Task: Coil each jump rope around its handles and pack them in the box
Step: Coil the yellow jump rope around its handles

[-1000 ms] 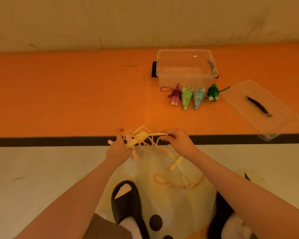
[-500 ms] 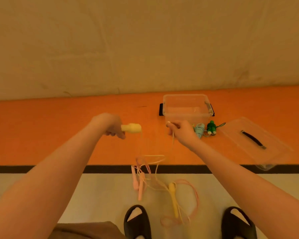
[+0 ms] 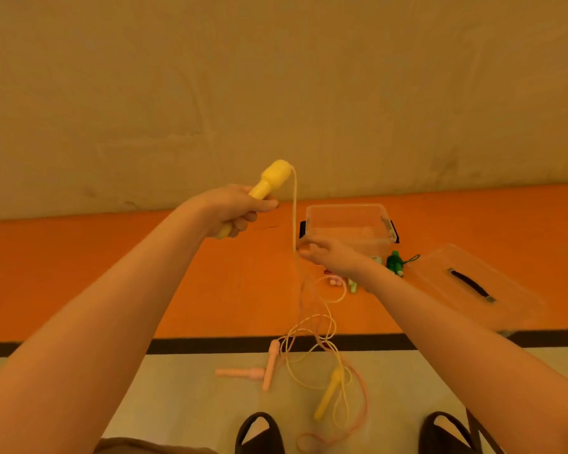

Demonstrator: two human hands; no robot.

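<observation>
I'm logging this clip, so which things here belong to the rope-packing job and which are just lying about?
Job:
left hand gripping yellow handle
right hand pinching yellow cord
second yellow handle
pink rope handles
clear box
box lid
coiled green rope

Lying about:
black slippers

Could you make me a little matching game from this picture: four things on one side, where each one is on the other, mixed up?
Things:
1. yellow handle
2. yellow cord
3. pink handles
4. box lid

Places:
A. lying on the pale floor near the dark stripe
B. gripped in the left hand
C. flat on the orange mat, right of the clear box
D. pinched by the right hand, hanging from the raised handle

Pairs: 1-B, 2-D, 3-A, 4-C
</observation>
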